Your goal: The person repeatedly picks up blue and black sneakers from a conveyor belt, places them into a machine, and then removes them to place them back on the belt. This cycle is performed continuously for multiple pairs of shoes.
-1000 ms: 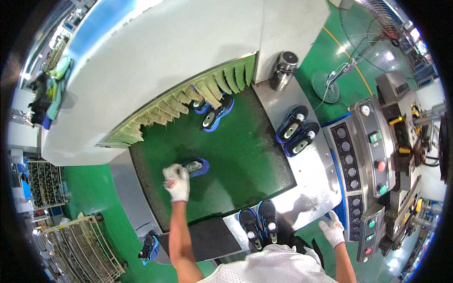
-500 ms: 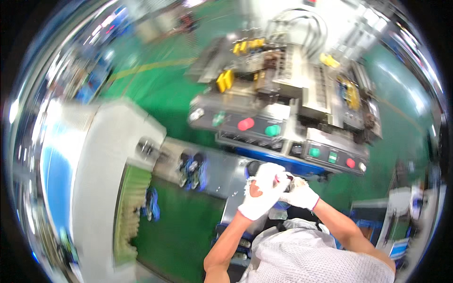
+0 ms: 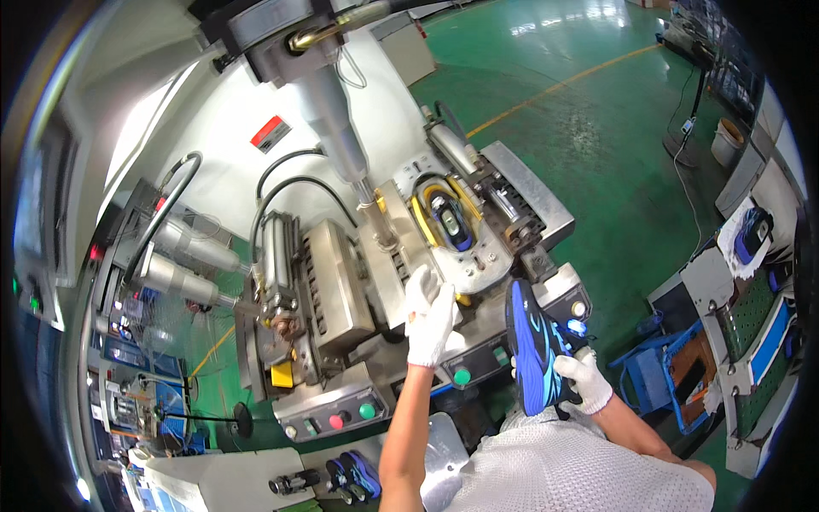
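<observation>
My right hand [image 3: 584, 380], in a white glove, grips a sneaker [image 3: 531, 354] with a black and light-blue upper and a thick blue sole. The shoe stands on end, its sole side facing left. My left hand [image 3: 428, 316], also gloved, reaches forward with fingers extended, over the front of the metal press [image 3: 341, 273]. Nothing shows in it; whether it touches the metal I cannot tell. Beyond it, another dark blue shoe [image 3: 450, 220] sits sole-down in the press station between yellow pads [image 3: 420, 220].
Control panels with a red button [image 3: 339, 420] and green buttons [image 3: 462, 376] line the press front. More shoes [image 3: 354, 476] lie on a ledge at lower left. A blue crate [image 3: 653, 375] and a rack with a shoe [image 3: 752, 235] stand at right. A cylinder [image 3: 328, 119] hangs overhead.
My view has swung over the press. My hands, together before, are now apart: the left stretches forward, while the right holds the sneaker at the right.
</observation>
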Motion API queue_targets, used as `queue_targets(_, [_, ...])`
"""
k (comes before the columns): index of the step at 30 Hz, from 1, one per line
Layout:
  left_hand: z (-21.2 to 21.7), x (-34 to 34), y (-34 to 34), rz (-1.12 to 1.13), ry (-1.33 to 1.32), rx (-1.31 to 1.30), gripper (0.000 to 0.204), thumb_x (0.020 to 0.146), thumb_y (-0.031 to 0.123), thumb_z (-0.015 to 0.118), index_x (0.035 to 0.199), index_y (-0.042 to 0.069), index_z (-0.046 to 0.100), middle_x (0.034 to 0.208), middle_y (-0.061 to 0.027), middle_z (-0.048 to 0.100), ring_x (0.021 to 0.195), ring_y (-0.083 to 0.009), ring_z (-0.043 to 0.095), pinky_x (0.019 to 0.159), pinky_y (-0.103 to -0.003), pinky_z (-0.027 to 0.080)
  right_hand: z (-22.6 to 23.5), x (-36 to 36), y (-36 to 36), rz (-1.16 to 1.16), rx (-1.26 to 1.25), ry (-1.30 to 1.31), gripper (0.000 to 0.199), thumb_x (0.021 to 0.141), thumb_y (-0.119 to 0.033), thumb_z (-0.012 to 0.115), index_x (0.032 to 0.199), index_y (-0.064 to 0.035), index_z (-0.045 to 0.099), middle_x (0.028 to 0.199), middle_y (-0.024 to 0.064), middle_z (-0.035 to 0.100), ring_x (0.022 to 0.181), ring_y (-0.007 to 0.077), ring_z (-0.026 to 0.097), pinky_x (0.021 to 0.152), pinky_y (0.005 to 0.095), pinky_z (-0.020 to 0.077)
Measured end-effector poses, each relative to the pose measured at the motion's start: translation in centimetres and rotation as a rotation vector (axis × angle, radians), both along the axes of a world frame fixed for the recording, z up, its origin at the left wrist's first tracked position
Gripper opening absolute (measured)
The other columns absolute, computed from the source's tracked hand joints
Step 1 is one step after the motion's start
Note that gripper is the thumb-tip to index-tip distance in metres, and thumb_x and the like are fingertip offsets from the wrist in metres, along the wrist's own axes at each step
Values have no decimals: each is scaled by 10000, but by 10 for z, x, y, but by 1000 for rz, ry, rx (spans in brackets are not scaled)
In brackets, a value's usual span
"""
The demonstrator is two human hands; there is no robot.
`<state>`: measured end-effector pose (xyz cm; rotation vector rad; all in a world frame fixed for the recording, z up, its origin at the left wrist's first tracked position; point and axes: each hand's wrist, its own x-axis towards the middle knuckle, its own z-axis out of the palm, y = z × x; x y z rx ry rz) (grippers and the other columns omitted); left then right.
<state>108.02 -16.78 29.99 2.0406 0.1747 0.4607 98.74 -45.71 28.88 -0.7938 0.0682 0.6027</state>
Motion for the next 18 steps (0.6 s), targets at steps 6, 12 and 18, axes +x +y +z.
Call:
queue_targets(6, [-48,190,-13,233,330,162,827,863,418,719,1470,-57,419,1399,-286,567,1315,-417,552,1098,-451,438,5,28,-44,-215,-68,28,748,827,-287,762,1381,144,504,1293,271,651,1103,356,705,970,463,590])
queue_targets(12, [-111,274,-7,339,538,325,788,773,365,771,1330,-85,443,1267,-329,636,1204,-426,641,1040,-436,488,12,27,-60,-390,-66,65,699,814,-119,743,1426,85,474,1216,203,696,1077,290,711,962,432,585])
queue_targets(18, [-58,257,42,172,445,-326,383,789,211,838,1044,-53,728,927,-94,748,823,-192,710,745,-346,571,-4,44,-39,-383,-279,94,410,819,-112,727,1198,20,642,1033,54,688,864,113,626,764,302,533])
